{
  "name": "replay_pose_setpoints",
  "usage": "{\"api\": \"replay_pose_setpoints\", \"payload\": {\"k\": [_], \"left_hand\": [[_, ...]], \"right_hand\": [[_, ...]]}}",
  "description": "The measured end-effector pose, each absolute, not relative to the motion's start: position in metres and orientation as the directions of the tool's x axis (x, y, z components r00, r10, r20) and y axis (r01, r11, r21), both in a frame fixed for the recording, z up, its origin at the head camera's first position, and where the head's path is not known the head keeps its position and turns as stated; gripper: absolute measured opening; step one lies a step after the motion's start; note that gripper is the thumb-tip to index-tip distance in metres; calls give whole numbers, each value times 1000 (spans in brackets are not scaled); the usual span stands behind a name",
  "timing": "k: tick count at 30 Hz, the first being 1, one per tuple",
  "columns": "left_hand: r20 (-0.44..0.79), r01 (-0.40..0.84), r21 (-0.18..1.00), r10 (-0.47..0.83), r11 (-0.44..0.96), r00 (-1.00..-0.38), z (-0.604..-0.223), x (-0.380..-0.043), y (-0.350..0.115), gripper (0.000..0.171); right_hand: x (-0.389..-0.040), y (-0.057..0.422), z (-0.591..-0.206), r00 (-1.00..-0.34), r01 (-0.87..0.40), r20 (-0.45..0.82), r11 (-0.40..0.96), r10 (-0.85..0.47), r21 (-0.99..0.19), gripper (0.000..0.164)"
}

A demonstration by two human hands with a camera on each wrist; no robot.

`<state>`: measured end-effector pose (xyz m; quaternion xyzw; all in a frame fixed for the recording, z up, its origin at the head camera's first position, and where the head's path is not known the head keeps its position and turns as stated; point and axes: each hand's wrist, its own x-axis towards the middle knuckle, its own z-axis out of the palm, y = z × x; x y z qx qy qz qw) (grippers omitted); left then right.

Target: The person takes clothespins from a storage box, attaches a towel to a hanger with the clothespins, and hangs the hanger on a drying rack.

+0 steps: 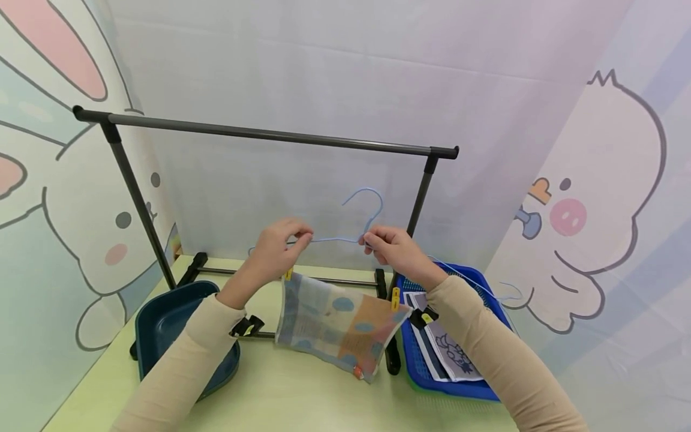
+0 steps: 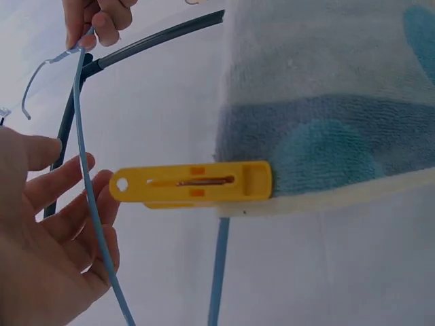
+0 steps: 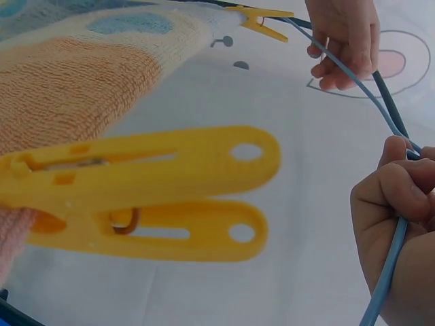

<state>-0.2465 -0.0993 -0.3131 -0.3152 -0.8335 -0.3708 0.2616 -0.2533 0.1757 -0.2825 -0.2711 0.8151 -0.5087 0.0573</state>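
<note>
A light blue wire hanger (image 1: 335, 239) is raised in front of the rack. My right hand (image 1: 396, 249) pinches it just under the hook. My left hand (image 1: 281, 246) is at the hanger's left arm; in the left wrist view its thumb stands apart from loosely bent fingers (image 2: 61, 193), with the wire passing by them. Below hangs a patterned towel (image 1: 345, 318) in white, blue and orange, held at its two upper corners by yellow clothespins (image 2: 194, 183). The right clothespin (image 3: 136, 190) is large in the right wrist view. Wrists and sleeves partly hide the hanger's ends.
Behind the hands stands a black clothes rack (image 1: 281, 137) with a horizontal top bar. A dark teal basin (image 1: 153, 318) sits at the left. On the right a blue basket (image 1: 415, 366) holds folded printed cloth (image 1: 453, 354) and another wire hanger (image 1: 475, 279).
</note>
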Motion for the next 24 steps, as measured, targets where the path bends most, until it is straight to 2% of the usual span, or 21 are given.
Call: {"api": "replay_pose_setpoints", "payload": {"k": [4, 7, 15, 24], "left_hand": [[580, 682, 495, 380, 538, -721, -320, -248, -105, 14], [549, 665, 520, 387, 536, -741, -322, -248, -107, 12], [519, 633, 583, 366, 510, -773, -320, -247, -111, 15], [528, 600, 616, 297, 511, -795, -317, -250, -124, 19]], "right_hand": [[-252, 175, -285, -844, -398, 197, 336, -498, -854, 32], [-251, 174, -286, -845, -407, 206, 345, -493, -846, 32], [-249, 171, -284, -848, -439, 221, 405, -481, -802, 28], [-245, 173, -285, -840, -509, 266, 516, -474, -689, 21]]}}
